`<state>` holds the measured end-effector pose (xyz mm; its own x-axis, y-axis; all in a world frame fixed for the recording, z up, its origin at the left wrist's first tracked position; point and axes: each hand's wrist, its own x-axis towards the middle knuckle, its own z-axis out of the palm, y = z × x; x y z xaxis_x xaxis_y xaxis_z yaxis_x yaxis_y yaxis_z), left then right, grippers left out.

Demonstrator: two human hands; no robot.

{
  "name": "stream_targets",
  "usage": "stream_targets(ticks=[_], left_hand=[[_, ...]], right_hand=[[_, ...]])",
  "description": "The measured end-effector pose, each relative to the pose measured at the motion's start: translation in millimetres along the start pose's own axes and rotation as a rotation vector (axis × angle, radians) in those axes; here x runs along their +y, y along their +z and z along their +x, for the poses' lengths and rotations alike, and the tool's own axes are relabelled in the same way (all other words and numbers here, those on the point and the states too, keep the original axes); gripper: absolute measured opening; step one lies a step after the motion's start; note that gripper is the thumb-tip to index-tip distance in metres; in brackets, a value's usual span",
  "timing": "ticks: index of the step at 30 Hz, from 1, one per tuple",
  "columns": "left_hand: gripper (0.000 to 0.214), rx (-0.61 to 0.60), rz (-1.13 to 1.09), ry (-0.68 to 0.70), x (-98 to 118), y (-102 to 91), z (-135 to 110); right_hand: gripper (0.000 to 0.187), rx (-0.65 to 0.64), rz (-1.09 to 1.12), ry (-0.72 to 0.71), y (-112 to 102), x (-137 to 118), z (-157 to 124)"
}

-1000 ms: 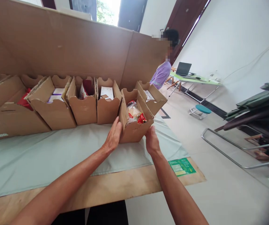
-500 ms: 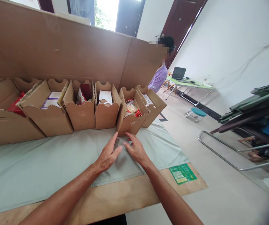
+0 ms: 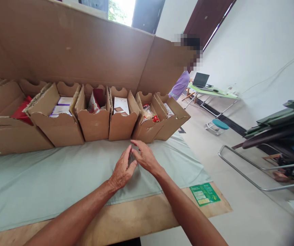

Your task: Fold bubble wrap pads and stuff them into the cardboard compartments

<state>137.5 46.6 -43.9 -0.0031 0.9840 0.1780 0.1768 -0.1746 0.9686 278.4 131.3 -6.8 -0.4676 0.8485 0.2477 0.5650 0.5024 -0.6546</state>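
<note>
My left hand [image 3: 122, 171] hovers over the pale green cloth [image 3: 85, 171], fingers stretched forward and thumb apart, with nothing visible in it. Close beside it, my right hand [image 3: 146, 158] is open too, its fingertips angled toward the left fingertips. Both are just in front of a cardboard bin [image 3: 147, 131] that holds clear-and-red wrapped packets [image 3: 149, 113]. To its right, a tilted cardboard bin [image 3: 176, 124] contains a white printed box [image 3: 168, 109]. Left of it stands a bin [image 3: 122, 128] with a white-and-brown box [image 3: 121, 106].
More bins [image 3: 93, 126] line up leftward, holding dark red, purple-white and red packages. A tall cardboard panel [image 3: 85, 51] stands behind them. A green leaflet [image 3: 205, 194] lies at the table's right corner. Beyond are a person in a purple shirt [image 3: 180, 85] and a metal-framed chair [image 3: 241, 171].
The bin with wrapped packets now sits slightly farther back, more in line with its neighbours. My hands have come away from its front, fingertips closer together. The view has shifted slightly left.
</note>
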Motion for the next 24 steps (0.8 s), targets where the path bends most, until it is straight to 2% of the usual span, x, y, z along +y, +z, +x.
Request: stream_targets(ticks=[5, 10, 14, 17, 20, 22, 24], left_hand=[[0.081, 0.052, 0.017, 0.006, -3.0, 4.8, 1.1], [0.085, 0.081, 0.049, 0.018, -5.3, 7.3, 2.4], [0.085, 0.079, 0.048, 0.036, -6.3, 8.0, 2.0], [0.084, 0.078, 0.019, 0.002, -5.0, 8.6, 0.2], [0.076, 0.197, -0.014, -0.045, -1.0, 6.1, 0.0], [0.067, 0.341, -0.025, -0.012, 4.6, -0.3, 3.6], [0.059, 0.514, -0.043, 0.064, 14.0, -12.1, 10.4]], right_hand=[[0.052, -0.019, -0.004, 0.029, 3.9, 7.4, 19.4], [0.054, -0.005, -0.016, 0.050, -4.3, 9.5, 13.1], [0.046, 0.053, 0.023, 0.029, -22.5, -21.9, 13.3], [0.054, 0.119, 0.040, -0.044, -36.2, -61.6, 30.8], [0.063, 0.073, -0.174, -0.053, -40.9, -93.8, 63.9], [0.054, 0.026, -0.352, 0.010, -39.5, -105.5, 84.9], [0.036, 0.020, -0.449, 0.063, -38.4, -112.2, 94.5]])
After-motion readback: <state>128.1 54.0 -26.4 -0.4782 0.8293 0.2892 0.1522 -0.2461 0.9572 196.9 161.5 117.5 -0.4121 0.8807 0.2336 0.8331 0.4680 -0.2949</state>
